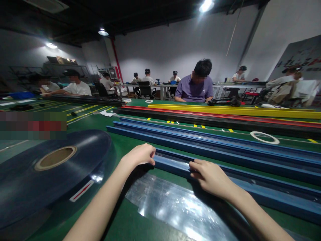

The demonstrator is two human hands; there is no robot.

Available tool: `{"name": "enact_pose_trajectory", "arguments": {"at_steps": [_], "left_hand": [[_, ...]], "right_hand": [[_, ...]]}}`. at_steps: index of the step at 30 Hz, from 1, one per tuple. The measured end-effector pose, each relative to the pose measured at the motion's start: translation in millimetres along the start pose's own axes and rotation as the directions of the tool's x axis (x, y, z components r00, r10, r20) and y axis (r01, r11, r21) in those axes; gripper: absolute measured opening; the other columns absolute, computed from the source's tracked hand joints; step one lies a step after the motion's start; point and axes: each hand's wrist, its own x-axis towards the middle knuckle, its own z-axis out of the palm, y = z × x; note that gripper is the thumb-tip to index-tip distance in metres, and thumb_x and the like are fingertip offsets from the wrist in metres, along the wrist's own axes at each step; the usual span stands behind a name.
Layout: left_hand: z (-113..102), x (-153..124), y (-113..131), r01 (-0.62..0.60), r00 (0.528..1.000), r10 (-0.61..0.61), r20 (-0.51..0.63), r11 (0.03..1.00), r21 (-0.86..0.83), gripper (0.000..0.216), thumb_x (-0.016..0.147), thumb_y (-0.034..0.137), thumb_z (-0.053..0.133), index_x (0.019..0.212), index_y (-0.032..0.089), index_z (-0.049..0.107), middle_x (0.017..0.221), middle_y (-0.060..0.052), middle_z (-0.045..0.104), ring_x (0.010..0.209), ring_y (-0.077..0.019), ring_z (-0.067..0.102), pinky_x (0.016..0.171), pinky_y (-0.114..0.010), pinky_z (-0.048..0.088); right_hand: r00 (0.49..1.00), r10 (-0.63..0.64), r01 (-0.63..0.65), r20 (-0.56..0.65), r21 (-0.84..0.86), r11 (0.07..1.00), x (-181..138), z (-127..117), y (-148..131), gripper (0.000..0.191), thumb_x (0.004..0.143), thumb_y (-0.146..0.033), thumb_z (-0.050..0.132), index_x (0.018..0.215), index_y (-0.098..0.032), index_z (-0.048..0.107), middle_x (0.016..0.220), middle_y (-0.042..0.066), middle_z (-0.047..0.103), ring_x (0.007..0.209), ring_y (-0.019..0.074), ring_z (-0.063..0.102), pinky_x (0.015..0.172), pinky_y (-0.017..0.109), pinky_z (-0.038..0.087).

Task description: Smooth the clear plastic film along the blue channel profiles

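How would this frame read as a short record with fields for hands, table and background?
Left hand: at the left end of the nearest blue rail; grip unclear
Right hand: curled at the same rail, farther right; grip unclear
Nearer the camera: clear plastic strips on the green table
Left side: large plastic roll
Beyond: more blue rails, then black, red and yellow rails
Background: person in a purple shirt; others farther off

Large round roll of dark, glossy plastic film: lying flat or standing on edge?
The roll lies flat on the green table: its broad face is turned up around the brown cardboard core.
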Motion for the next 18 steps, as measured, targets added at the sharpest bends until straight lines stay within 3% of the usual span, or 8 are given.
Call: {"name": "enact_pose_trajectory", "arguments": {"at_steps": [18], "left_hand": [[-4.0,-0.6,-4.7,0.049,0.999,-0.049,0.003,0.998,-0.030,0.023,0.054,0.039,0.068,0.062,0.021,0.057,0.064,0.003,0.060,0.058,-0.0125,0.053,0.044,-0.021,0.027]], "right_hand": [[0.999,-0.046,0.044,0.018,0.093,0.995,2.2,3.2,4.7,0.012,0.079,-0.023,0.037,0.070,-0.021,0.044,0.074,0.003,0.053,0.067,0.0148,0.049,0.058,0.024,0.031]]}}
